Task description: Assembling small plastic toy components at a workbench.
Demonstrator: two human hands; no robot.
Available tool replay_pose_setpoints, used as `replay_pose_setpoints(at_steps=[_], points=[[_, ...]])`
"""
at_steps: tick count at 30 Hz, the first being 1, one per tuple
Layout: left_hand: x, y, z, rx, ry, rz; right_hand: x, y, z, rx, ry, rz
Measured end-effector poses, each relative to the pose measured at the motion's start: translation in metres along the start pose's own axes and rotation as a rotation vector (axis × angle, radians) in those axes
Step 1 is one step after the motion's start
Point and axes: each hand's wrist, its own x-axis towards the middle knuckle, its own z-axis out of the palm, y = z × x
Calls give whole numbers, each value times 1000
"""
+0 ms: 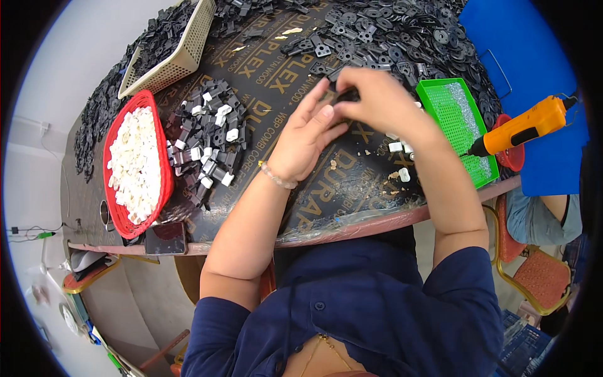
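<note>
The small black plastic part [342, 95] is mostly hidden between both hands' fingers; its shape cannot be told. The cream slotted plastic basket [179, 53] is cut off at the top edge.

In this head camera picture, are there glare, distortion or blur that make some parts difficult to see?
Head view: the fisheye lens bends the table edge into a curve and leaves black corners; soft glare lies on the glossy dark board near the cream basket; the left hand and right hand look slightly soft, so the small dark part between them is unclear.
</note>
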Motion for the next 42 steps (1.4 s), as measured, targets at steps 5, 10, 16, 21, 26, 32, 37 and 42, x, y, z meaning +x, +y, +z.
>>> replay_pose_setpoints(at_steps=[5,10,16,21,26,32,37,42], points=[[4,-1,-12,-89,81,-132,-22,-2,20,179,132,5],[5,5,-9,10,198,-95,-27,-10,2,324,278,149],[4,0,-6,-71,94,-56,-27,-16,29,294,390,-235],[5,12,-15,-148,124,54,-30,-8,35,146,340,-292],[3,14,-13,-156,113,103,-33,-9,31,265,204,-201],[3,11,-19,-220,87,97,-28,-11,19,173,342,-295],[2,12,-10,-214,49,29,-27,-7,18,132,389,-327],[-1,11,-10,-212,45,4,-25,-5,19,96,356,-354]])
